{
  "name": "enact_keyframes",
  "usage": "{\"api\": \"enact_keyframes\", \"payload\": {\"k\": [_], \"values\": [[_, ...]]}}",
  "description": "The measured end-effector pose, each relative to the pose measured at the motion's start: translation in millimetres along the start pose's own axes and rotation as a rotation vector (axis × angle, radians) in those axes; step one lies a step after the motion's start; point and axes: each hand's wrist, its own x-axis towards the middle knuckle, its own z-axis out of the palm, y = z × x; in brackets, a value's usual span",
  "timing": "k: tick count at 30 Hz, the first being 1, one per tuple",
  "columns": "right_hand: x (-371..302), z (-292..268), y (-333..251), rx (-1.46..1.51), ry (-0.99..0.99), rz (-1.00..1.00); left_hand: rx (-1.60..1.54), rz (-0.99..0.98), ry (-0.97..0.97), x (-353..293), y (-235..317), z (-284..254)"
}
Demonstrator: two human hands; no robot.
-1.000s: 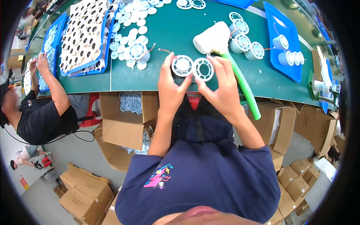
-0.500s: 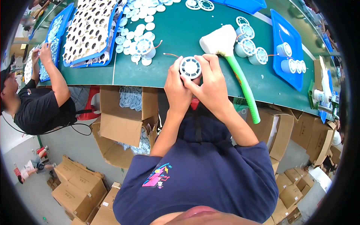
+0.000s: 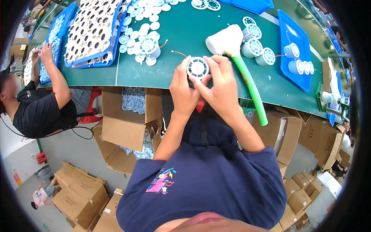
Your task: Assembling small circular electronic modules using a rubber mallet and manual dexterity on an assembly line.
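Observation:
Between both hands I hold a round white housing (image 3: 198,68) with a slotted ring face turned up. A thin reddish wire (image 3: 178,53) sticks out past my left fingers. My left hand (image 3: 182,87) wraps its left side. On its right side are the fingers of my right hand (image 3: 219,83), and my right thumb presses near its lower edge. Just beyond lies a mallet with a white head (image 3: 225,41) and a green handle (image 3: 253,94). Similar wired housings (image 3: 253,47) stand right of the mallet head. Another housing (image 3: 149,45) sits at left among pale discs (image 3: 143,29).
A blue tray (image 3: 297,34) at right carries several housings. Blue-edged trays of white parts (image 3: 91,34) stand at left, where a co-worker (image 3: 46,96) handles parts. Open cardboard boxes (image 3: 123,133) sit below the green table (image 3: 170,77). Two slotted rings (image 3: 205,4) lie at the back.
The held housing has shifted slightly right and turned a little, and my fingers have moved slightly around it. A person in the background at lower left has moved.

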Motion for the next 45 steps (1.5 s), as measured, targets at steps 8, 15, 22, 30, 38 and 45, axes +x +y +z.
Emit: {"api": "enact_keyframes", "payload": {"k": [8,15,22,30,38,45], "values": [[-22,-27,50,-0.393,0.181,0.187,-0.08,-0.087,-0.08,2,11,-9],[-4,-51,63,-0.239,0.016,0.182,0.007,-0.122,-0.065,1,23,-6],[36,-90,3,0.057,-0.244,0.197,0.077,-0.116,-0.061,-3,24,-5],[38,-113,23,0.02,-0.362,0.254,0.142,-0.065,-0.066,-8,22,-5],[-23,-101,41,0.044,-0.399,0.438,0.138,0.036,-0.098,0,4,-6],[-27,-109,34,-0.14,-0.328,-0.116,0.081,0.011,-0.055,-2,-1,-5]]}}
